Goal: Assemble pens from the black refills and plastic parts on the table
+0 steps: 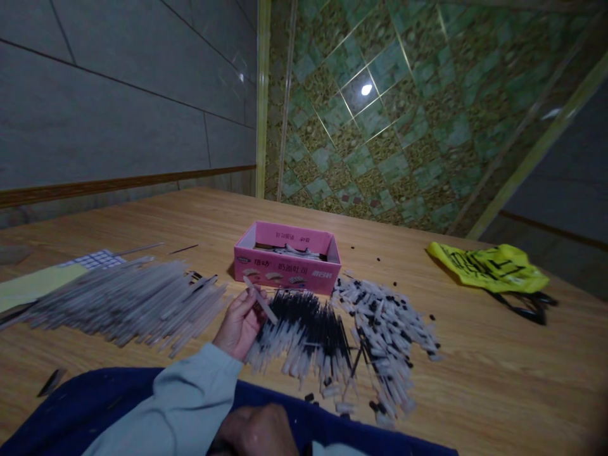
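Note:
My left hand (241,320) is closed on a thin, translucent plastic tube (260,300), pinched between thumb and fingers in front of the pink box (285,273). Low at the front edge, my right hand (260,432) is curled with its knuckles up; whatever its fingers hold is hidden. To the left of my left hand spreads a heap of long translucent tubes (128,304). Just right of it lies a pile of thin black rods with whitish ends (308,323). Beyond that is a heap of short whitish caps and small black pieces (387,326).
The pink open-topped box has pale and dark pieces inside. A yellow plastic bag (489,267) with black print lies at the right. Yellow-green paper (40,286) and a checked sheet (92,258) lie at the left. Dark blue cloth (118,392) covers my lap. Tiled walls stand behind the wooden table (498,373).

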A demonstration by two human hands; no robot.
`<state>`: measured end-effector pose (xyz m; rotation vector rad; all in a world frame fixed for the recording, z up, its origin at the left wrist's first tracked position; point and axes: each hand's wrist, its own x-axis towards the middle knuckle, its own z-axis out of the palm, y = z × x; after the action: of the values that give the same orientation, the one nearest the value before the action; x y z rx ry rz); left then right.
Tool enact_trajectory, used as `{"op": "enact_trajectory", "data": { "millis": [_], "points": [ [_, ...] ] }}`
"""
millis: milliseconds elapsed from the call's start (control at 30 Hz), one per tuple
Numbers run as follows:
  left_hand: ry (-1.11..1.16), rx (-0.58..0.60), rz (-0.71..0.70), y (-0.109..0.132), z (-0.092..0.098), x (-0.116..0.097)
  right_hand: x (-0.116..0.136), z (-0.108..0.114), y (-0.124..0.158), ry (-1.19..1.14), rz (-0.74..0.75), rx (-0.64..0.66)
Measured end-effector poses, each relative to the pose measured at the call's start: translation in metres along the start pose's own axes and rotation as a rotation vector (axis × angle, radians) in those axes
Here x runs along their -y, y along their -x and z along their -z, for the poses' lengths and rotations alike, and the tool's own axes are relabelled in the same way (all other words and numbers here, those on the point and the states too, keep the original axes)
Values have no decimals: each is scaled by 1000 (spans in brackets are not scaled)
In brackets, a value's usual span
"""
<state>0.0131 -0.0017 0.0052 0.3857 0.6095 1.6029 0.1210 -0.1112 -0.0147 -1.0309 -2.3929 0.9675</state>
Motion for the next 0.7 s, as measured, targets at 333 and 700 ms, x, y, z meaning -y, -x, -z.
{"op": "enact_trajectory", "data": {
  "millis": [333,700],
  "points": [
    [-84,42,113,9,-37,-17,-3,26,-1,-293,-169,-55],
    [-182,-106,144,19,-3,10,-55,104,1,546,-352,-475]
  ]
}}
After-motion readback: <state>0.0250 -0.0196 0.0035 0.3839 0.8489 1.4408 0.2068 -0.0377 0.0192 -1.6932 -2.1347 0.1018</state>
